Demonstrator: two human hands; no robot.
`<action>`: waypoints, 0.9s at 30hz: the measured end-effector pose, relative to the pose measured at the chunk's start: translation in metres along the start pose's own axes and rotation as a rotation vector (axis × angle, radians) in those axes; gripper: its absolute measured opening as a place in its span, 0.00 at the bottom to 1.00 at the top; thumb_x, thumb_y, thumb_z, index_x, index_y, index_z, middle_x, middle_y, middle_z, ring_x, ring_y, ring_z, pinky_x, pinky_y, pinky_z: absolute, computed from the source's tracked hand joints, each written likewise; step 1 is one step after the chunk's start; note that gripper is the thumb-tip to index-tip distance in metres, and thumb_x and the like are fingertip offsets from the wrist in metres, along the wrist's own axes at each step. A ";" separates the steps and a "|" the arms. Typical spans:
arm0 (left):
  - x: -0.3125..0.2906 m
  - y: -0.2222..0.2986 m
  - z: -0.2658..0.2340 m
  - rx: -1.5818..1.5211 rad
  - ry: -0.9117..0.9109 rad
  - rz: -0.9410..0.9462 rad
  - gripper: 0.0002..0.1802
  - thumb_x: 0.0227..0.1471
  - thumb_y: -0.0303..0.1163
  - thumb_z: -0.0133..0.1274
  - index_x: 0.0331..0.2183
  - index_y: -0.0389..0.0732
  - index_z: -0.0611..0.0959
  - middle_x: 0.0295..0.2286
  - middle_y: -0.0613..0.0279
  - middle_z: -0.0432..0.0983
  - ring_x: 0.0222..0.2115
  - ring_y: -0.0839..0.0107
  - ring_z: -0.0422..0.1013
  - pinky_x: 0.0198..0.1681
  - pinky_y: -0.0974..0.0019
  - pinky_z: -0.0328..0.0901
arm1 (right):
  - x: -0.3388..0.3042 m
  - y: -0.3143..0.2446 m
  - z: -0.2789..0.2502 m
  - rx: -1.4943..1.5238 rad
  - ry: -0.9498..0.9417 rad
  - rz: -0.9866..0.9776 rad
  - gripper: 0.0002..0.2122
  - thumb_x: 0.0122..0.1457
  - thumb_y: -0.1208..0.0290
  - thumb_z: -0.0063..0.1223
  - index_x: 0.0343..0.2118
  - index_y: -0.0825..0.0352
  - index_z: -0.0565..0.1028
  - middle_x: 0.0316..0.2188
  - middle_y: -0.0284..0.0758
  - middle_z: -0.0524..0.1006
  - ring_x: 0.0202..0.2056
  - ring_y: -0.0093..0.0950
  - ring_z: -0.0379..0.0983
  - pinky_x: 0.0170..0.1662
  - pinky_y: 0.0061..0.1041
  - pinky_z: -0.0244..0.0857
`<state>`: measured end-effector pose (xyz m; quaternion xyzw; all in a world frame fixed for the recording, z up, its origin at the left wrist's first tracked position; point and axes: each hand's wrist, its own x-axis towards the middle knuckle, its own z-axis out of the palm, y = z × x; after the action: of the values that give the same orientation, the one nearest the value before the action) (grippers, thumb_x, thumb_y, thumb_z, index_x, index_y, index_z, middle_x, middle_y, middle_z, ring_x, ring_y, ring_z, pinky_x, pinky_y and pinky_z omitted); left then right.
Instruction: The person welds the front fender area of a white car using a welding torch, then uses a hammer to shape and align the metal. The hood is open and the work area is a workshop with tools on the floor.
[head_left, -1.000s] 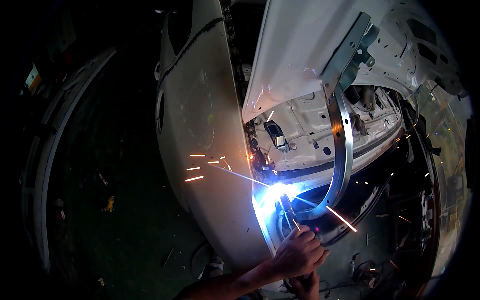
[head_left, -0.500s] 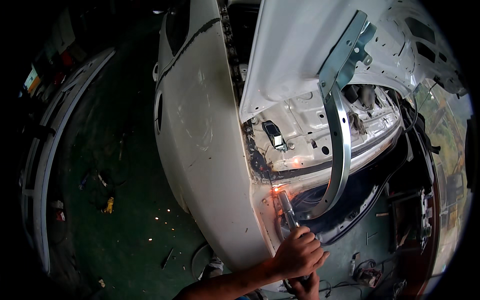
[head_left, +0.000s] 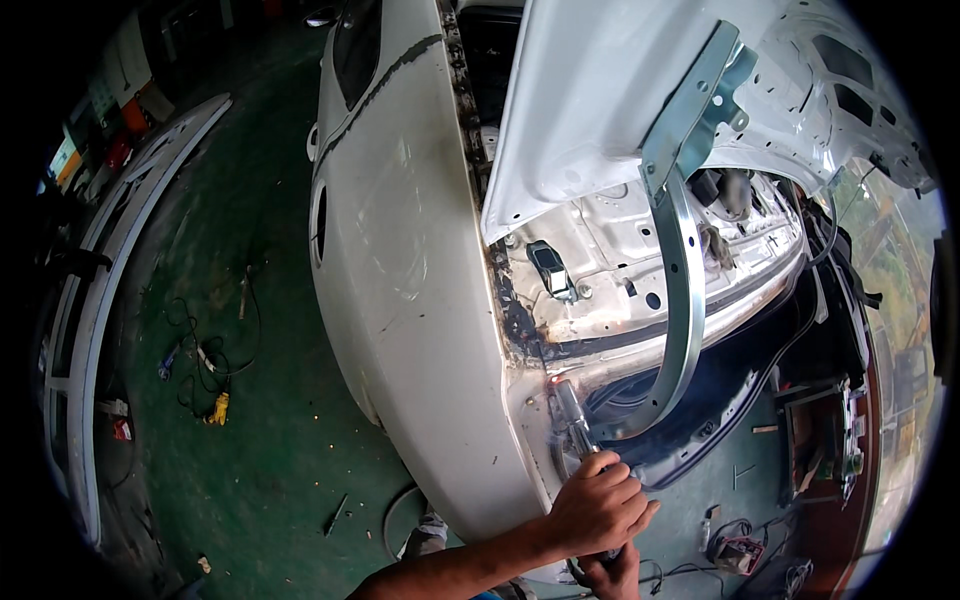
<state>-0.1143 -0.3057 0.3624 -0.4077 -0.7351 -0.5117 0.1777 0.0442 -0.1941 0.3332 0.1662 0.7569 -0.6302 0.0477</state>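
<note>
My left hand (head_left: 600,505), its arm reaching in from the lower left, is closed around the neck of a welding torch (head_left: 572,405). Just below it, my right hand (head_left: 610,575) wraps the torch's handle, partly cut off by the lower edge. The torch's metal nozzle points up and away at a seam on the rear corner of a white car body (head_left: 425,300). A small orange glow shows at the nozzle's tip, with thin smoke beside it. Over the torch hangs a curved metal hinge arm (head_left: 680,310) below the raised white lid (head_left: 590,100).
A black-and-silver block (head_left: 550,270) lies on the white inner panel. Cables with a yellow connector (head_left: 218,408) lie on the green floor at left, near a long pale frame (head_left: 110,270). A cluttered cabinet (head_left: 820,445) and a cable-wrapped device (head_left: 738,555) stand at right.
The bright orange light at the nozzle has shrunk to a small glow, and the flying sparks at left have dimmed. The whole picture is brighter. Both hands and the torch hold nearly the same place.
</note>
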 end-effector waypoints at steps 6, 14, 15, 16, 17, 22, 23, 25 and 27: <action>-0.002 0.000 0.003 0.009 -0.038 -0.022 0.16 0.50 0.35 0.60 0.16 0.44 0.75 0.19 0.67 0.67 0.27 0.67 0.67 0.46 0.59 0.62 | -0.004 0.016 0.002 0.046 0.053 0.047 0.31 0.59 0.80 0.57 0.64 0.69 0.56 0.36 0.36 0.77 0.32 0.20 0.73 0.31 0.20 0.68; -0.003 -0.002 0.002 -0.002 -0.043 0.001 0.15 0.49 0.34 0.60 0.16 0.43 0.75 0.19 0.67 0.67 0.26 0.68 0.66 0.46 0.60 0.61 | -0.005 0.024 -0.002 0.043 0.020 0.029 0.28 0.60 0.80 0.57 0.61 0.67 0.59 0.29 0.30 0.75 0.26 0.17 0.69 0.27 0.19 0.64; -0.002 -0.002 0.003 -0.004 -0.052 -0.008 0.15 0.49 0.34 0.61 0.16 0.43 0.75 0.19 0.66 0.67 0.27 0.68 0.66 0.47 0.61 0.61 | -0.003 0.017 0.001 -0.026 0.053 0.014 0.27 0.60 0.80 0.57 0.61 0.66 0.59 0.27 0.28 0.73 0.24 0.17 0.68 0.26 0.18 0.63; -0.002 -0.002 0.002 -0.006 -0.055 -0.010 0.15 0.49 0.34 0.61 0.16 0.43 0.75 0.19 0.66 0.67 0.27 0.68 0.66 0.47 0.60 0.61 | -0.002 0.014 0.002 -0.030 0.045 0.015 0.28 0.60 0.79 0.57 0.61 0.66 0.59 0.26 0.28 0.73 0.24 0.16 0.67 0.26 0.18 0.62; -0.002 -0.002 0.001 -0.007 -0.058 -0.012 0.15 0.49 0.34 0.61 0.17 0.43 0.75 0.19 0.67 0.67 0.27 0.68 0.67 0.47 0.60 0.61 | -0.001 0.012 0.003 -0.034 0.036 0.015 0.28 0.60 0.79 0.57 0.62 0.65 0.58 0.26 0.28 0.73 0.23 0.16 0.66 0.26 0.17 0.61; -0.001 0.000 -0.001 -0.008 -0.032 0.011 0.16 0.49 0.33 0.61 0.16 0.43 0.75 0.17 0.67 0.66 0.26 0.67 0.67 0.45 0.60 0.62 | -0.006 0.023 -0.002 0.108 -0.031 0.024 0.30 0.62 0.73 0.55 0.64 0.66 0.54 0.28 0.29 0.73 0.23 0.16 0.66 0.26 0.16 0.61; 0.000 0.000 -0.001 -0.016 -0.030 0.011 0.16 0.49 0.33 0.61 0.16 0.43 0.75 0.17 0.67 0.65 0.26 0.67 0.66 0.45 0.60 0.62 | -0.007 0.024 -0.002 0.115 -0.022 0.018 0.30 0.62 0.73 0.56 0.64 0.65 0.54 0.27 0.28 0.72 0.23 0.16 0.66 0.26 0.16 0.61; 0.000 0.000 0.001 -0.015 -0.022 0.016 0.15 0.48 0.33 0.61 0.16 0.43 0.75 0.17 0.67 0.65 0.25 0.67 0.66 0.45 0.60 0.62 | -0.007 0.028 -0.003 0.131 -0.004 0.005 0.29 0.62 0.72 0.56 0.63 0.65 0.56 0.27 0.27 0.72 0.22 0.16 0.66 0.26 0.16 0.60; 0.000 0.000 0.000 -0.013 -0.021 0.017 0.15 0.48 0.33 0.61 0.15 0.43 0.75 0.17 0.67 0.65 0.25 0.67 0.66 0.45 0.60 0.62 | -0.007 0.029 -0.002 0.109 -0.002 0.018 0.29 0.62 0.72 0.57 0.63 0.65 0.57 0.27 0.27 0.72 0.22 0.16 0.65 0.26 0.16 0.60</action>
<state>-0.1140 -0.3057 0.3625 -0.4202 -0.7301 -0.5107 0.1717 0.0599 -0.1889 0.3084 0.1746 0.7198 -0.6704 0.0447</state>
